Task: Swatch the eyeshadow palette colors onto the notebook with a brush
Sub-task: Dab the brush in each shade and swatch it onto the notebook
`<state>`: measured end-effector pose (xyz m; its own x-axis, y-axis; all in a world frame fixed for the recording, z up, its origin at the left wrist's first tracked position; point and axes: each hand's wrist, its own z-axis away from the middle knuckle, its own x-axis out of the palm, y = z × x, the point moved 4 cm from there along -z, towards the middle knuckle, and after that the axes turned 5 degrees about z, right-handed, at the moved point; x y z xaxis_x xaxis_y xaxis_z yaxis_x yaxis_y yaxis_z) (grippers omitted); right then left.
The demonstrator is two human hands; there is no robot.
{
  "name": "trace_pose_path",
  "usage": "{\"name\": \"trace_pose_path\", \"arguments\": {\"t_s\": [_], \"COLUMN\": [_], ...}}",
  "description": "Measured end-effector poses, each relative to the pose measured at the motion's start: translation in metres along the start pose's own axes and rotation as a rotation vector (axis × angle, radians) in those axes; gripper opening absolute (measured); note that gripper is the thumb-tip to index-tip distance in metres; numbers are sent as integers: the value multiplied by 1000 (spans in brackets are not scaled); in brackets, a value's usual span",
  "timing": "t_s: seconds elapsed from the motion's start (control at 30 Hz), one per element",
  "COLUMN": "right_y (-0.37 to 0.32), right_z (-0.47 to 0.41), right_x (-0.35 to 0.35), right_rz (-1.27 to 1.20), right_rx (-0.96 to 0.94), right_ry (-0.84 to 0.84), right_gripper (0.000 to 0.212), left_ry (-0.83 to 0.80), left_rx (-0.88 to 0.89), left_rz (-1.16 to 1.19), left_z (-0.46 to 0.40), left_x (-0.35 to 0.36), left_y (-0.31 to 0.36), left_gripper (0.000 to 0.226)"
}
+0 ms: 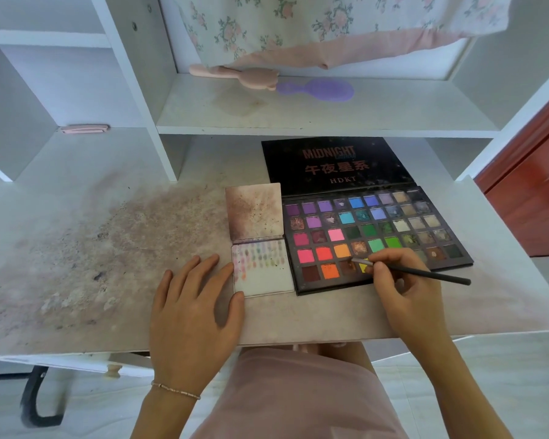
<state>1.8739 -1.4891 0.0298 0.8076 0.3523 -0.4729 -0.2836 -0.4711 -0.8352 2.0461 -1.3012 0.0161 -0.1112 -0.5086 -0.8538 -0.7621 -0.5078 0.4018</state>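
Note:
An open black eyeshadow palette point(374, 231) with several rows of coloured pans lies at the right of the desk, its lid flat behind it. To its left sits a small open notebook point(263, 275); its lower page carries rows of pale colour swatches. My right hand point(400, 282) pinches a thin black brush point(425, 273), whose tip touches the pans near the orange and yellow ones in the lower rows. My left hand point(194, 305) lies flat on the desk, fingertips and thumb against the notebook's left edge.
The white desk point(108, 248) is stained with powder to the left. A shelf above holds a pink brush point(235, 75) and a purple hairbrush point(317, 89) under floral cloth. A red-brown cabinet point(533, 185) stands at right. A small pink object point(84, 128) lies at back left.

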Motion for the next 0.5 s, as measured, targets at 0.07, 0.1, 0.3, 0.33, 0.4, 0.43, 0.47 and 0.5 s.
{"name": "trace_pose_path", "arguments": {"t_s": [0.07,0.1,0.3,0.33,0.4,0.43,0.47,0.5], "right_y": [0,-1,-1,0,1,0,0,-1], "right_z": [1,1,1,1,2,2,2,2], "right_x": [1,2,4,4,3,3,2,3], "right_rz": [12,13,67,73,67,59,58,69], "right_rx": [-15,-24,-50,-45,-46,-48,-54,-63], "right_ry": [-24,-31,-53,-50,-32,-25,-29,-41], "right_gripper": [38,38,34,38,40,40,41,41], "left_ry": [-4,-5,-8,-12,-19,-20,-19,-19], "left_rx": [1,1,0,-2,-5,-5,-6,-6], "left_rz": [-4,-5,-6,-7,-8,-9,-11,-12], "left_z": [0,0,0,0,0,-1,-1,-1], "left_x": [0,0,0,0,0,0,0,0], "left_y": [0,0,0,0,0,0,0,1], "left_gripper": [47,47,47,47,47,48,48,48]}}
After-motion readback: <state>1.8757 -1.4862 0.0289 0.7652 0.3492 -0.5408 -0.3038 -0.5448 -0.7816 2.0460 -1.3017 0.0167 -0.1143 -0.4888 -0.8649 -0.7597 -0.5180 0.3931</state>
